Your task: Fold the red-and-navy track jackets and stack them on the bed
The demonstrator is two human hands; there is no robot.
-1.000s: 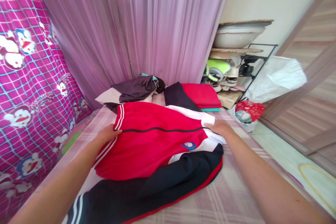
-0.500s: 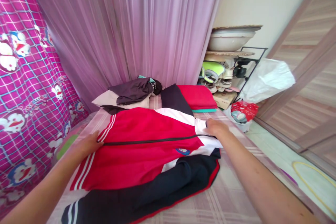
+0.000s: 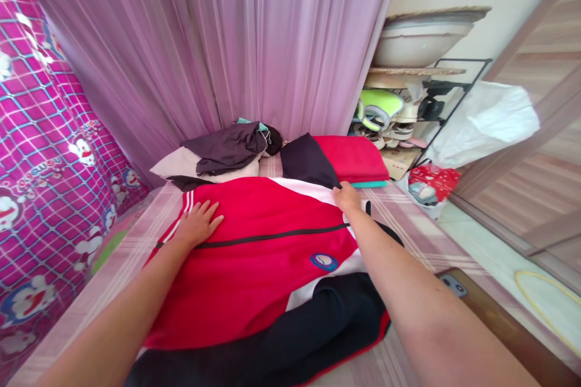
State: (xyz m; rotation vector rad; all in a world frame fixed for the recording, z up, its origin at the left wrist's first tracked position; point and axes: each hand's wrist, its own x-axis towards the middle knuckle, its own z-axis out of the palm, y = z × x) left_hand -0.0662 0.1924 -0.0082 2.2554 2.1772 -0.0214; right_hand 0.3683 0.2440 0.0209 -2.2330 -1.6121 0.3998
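A red, white and navy zip-up jacket [image 3: 254, 278] lies spread face up across the bed, its dark zipper running left to right. My left hand [image 3: 197, 224] rests flat on the red front near the striped hem, fingers spread. At the jacket's far shoulder my right hand [image 3: 348, 198] has its fingers closed on the edge, where white cloth meets the navy sleeve [image 3: 308, 160]. That sleeve points away toward the curtain. The near navy sleeve [image 3: 272, 338] lies along the front, and a round blue badge [image 3: 324, 262] shows on the chest.
Behind the jacket are a folded red garment [image 3: 354, 160] and a pile of dark and pale clothes [image 3: 227, 148]. A phone [image 3: 494, 314] lies by my right forearm at the bed's edge. A shoe rack [image 3: 436, 121] and a white bag [image 3: 490, 121] stand right.
My left hand has gone from gripping the hem by the zipper to lying flat on the front. My right hand has moved from the collar to the far shoulder.
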